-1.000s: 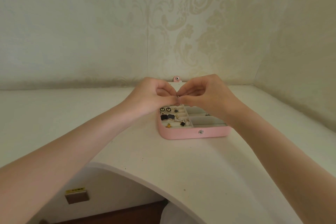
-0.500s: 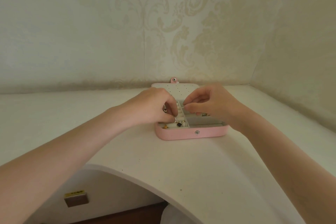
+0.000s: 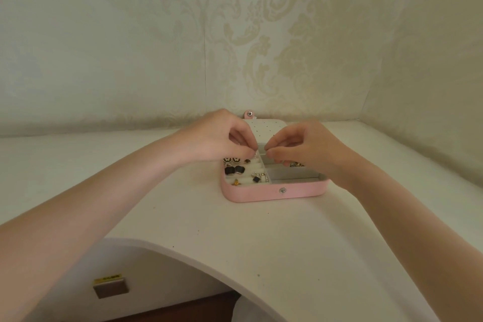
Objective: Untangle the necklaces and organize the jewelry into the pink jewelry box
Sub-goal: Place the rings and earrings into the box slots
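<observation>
White table, open pink jewelry box.

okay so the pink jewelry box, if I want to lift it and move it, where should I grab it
Probably grip the pink jewelry box by its two short side walls, coming in from left and right. The lid lies open flat behind and small pieces sit loose in the compartments, so keep it level.

Both bare forearms reach forward, the left hand and right hand nearly meeting, fingers curled (fingertips pinched together).
</observation>
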Available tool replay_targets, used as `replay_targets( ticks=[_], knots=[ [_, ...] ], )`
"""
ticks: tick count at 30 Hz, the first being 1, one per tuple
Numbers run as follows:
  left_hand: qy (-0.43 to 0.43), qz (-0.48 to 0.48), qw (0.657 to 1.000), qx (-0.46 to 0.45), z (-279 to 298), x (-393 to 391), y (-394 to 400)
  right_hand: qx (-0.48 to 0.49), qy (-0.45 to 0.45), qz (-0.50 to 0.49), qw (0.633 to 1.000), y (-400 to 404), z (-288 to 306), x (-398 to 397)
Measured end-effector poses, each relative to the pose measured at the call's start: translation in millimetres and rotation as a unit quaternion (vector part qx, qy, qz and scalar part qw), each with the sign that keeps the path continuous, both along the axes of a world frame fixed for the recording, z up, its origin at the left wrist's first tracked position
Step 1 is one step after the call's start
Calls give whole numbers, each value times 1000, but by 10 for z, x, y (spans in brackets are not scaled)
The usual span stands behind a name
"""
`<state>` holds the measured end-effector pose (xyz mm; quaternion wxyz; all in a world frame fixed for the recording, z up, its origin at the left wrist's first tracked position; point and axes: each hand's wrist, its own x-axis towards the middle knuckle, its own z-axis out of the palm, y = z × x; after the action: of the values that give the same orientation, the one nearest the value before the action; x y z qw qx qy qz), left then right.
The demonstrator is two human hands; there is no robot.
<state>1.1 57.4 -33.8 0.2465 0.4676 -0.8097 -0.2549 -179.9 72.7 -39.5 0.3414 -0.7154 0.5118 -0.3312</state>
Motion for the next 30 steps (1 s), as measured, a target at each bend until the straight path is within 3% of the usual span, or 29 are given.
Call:
replay_targets(
  ticks=[7, 15, 22, 25, 30],
  knots=[
    [-4, 2, 1000, 11, 96, 227, 9, 6, 7, 0, 1000, -23, -25, -5],
    [-173, 1, 983, 61, -147, 412, 10, 10, 2, 10, 1000, 0, -15, 84],
    [-129, 35, 990, -35, 34, 276, -41, 12, 4, 3, 1000, 9, 14, 45],
    [-104, -12, 994, -16, 78, 117, -4, 10, 8, 6, 1000, 15, 6, 30],
    [-196, -55, 979, -22, -6, -139, 44, 8, 16, 3, 1000, 19, -17, 3]
  ],
)
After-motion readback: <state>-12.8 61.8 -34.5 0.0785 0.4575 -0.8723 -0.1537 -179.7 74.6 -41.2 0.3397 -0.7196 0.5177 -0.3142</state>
